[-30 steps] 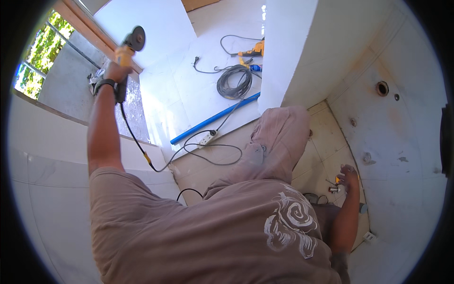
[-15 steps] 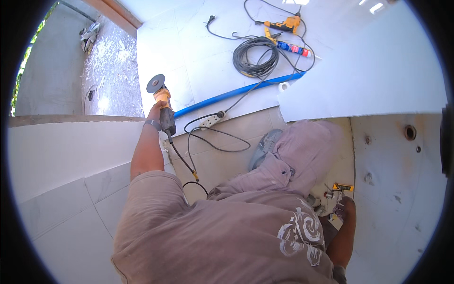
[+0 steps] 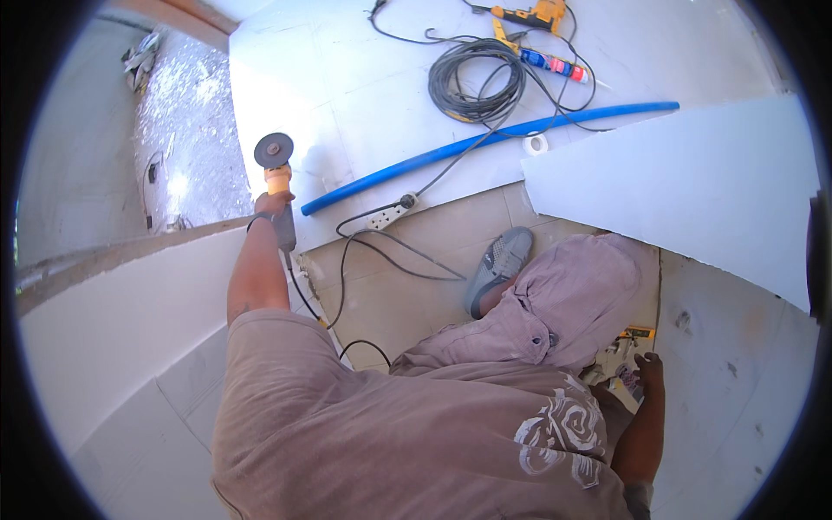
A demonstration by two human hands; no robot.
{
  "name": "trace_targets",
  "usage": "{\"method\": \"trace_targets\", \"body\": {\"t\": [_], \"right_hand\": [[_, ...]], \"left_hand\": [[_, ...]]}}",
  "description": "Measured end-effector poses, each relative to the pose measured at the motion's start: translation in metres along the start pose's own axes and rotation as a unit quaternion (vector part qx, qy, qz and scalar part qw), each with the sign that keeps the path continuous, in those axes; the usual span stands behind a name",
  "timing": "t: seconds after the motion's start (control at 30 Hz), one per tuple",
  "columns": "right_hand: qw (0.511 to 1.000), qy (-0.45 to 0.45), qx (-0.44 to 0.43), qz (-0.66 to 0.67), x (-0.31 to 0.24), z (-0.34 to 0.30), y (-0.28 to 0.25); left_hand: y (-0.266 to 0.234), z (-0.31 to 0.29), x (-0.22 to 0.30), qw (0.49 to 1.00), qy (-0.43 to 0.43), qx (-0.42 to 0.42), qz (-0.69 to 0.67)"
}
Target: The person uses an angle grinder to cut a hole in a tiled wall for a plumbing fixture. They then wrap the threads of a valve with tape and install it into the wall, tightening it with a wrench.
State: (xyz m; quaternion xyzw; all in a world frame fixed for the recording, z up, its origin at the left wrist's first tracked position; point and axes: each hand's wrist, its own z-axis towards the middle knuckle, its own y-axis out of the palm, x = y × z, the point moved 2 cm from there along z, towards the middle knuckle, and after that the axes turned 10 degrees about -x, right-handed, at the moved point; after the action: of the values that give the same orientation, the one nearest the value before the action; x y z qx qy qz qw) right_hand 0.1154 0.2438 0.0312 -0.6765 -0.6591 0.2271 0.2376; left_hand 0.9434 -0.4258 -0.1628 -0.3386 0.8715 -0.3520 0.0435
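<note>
My left hand [image 3: 274,204] is wrapped round the body of a yellow and black angle grinder [image 3: 279,182], held out to the left with its dark disc [image 3: 274,150] at the top. A black cord runs down from the tool beside my forearm. Low on the right, my right hand [image 3: 649,374] is beside my bent knee, fingers slightly apart and nothing visible in them. Close to it lie a yellow level-like tool [image 3: 640,332], partly covered by my trouser leg, and a small crumpled item [image 3: 626,378] whose kind I cannot make out.
A blue pipe [image 3: 416,163] lies across the white tiles, near a white power strip [image 3: 392,213]. Beyond are a coiled black cable [image 3: 472,82], a caulking gun [image 3: 555,64] and a yellow drill [image 3: 539,15]. A tape roll [image 3: 536,144] sits beside a white panel [image 3: 676,191].
My view has shifted, showing more of the blue pipe and my shoe. The grinder sits slightly further left and more upright. My right hand has shifted a little away from the small crumpled item.
</note>
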Motion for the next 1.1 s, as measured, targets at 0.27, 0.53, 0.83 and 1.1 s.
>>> {"method": "trace_targets", "body": {"t": [0.27, 0.53, 0.83, 1.1], "right_hand": [[0.995, -0.076, 0.033, -0.06, 0.059, 0.038, -0.009], [0.999, -0.026, 0.014, -0.027, 0.019, -0.005, -0.001], [0.99, -0.02, 0.033, -0.136, -0.025, -0.024, 0.029], [0.994, -0.039, 0.024, -0.097, -0.049, -0.045, 0.051]], "left_hand": [[0.021, 0.009, 0.005, 0.997, 0.025, 0.061, -0.029], [0.04, 0.046, -0.009, 0.994, 0.071, 0.083, -0.029], [0.032, 0.13, -0.046, 0.96, 0.226, 0.084, 0.143], [0.041, 0.137, -0.037, 0.993, 0.095, 0.035, 0.057]]}}
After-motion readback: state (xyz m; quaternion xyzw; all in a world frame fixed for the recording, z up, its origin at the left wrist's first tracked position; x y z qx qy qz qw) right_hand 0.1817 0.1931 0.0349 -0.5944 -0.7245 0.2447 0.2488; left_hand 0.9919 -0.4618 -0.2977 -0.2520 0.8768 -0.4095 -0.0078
